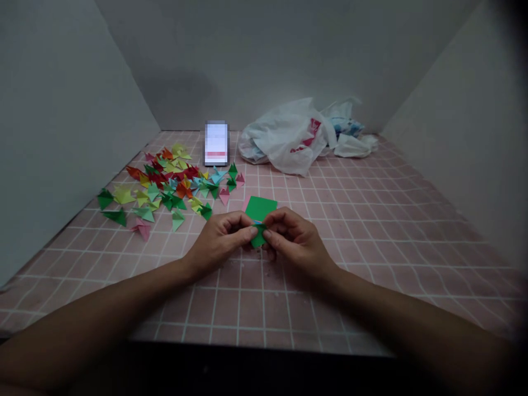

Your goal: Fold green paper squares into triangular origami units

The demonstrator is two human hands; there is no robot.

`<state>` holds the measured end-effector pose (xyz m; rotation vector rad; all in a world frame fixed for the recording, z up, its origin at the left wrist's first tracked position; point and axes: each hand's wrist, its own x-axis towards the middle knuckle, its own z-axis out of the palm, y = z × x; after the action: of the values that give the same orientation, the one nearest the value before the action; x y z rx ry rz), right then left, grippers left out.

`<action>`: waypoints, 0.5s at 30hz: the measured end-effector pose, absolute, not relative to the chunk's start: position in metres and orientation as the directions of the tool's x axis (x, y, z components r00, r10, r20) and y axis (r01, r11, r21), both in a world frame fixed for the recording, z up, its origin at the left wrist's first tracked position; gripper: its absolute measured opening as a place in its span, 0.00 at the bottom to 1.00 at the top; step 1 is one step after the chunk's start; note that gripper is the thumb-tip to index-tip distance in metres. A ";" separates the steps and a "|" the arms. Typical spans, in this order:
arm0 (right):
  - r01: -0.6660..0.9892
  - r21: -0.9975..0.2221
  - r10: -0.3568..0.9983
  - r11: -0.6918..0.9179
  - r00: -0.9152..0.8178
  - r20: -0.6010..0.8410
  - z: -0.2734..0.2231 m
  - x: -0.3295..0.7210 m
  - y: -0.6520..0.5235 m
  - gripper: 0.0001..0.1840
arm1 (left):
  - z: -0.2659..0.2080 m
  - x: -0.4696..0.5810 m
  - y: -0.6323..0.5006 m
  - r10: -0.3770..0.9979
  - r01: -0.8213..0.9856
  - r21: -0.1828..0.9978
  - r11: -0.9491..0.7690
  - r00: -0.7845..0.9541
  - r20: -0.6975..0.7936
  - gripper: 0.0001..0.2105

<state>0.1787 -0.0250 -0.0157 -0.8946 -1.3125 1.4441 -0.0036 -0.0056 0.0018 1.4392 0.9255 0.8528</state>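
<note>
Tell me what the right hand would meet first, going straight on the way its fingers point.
The right hand points leftward, into the small green paper it pinches; past that, the left hand looks first in line, though depth is hard to judge here.

A small, folded green paper (258,238) sits pinched between the fingers (246,236).

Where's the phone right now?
In the head view, the phone is near the back wall, left of the white plastic bag and just beyond the folded papers.
</note>
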 end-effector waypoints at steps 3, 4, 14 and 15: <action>-0.166 -0.985 0.957 0.038 -0.277 0.084 -0.015 0.179 -0.025 0.07 | 0.001 -0.003 -0.006 0.908 0.028 0.999 0.021 0.418 -0.031 0.08; -0.182 -0.983 0.956 0.029 -0.281 0.080 -0.015 0.180 -0.024 0.08 | 0.001 -0.003 -0.006 0.909 0.015 0.999 0.035 0.415 -0.038 0.08; -0.195 -0.980 0.950 -0.032 -0.310 0.030 -0.013 0.183 -0.022 0.12 | -0.005 -0.005 -0.004 0.921 -0.089 0.988 0.129 0.380 -0.086 0.09; -0.171 -0.985 0.949 -0.033 -0.316 0.023 -0.013 0.182 -0.023 0.12 | -0.005 -0.005 -0.004 0.921 -0.083 0.989 0.125 0.381 -0.085 0.09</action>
<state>0.1818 -0.0230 -0.0129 -0.9113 -1.2998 1.5224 -0.0047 -0.0036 -0.0046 1.2136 0.8986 0.8971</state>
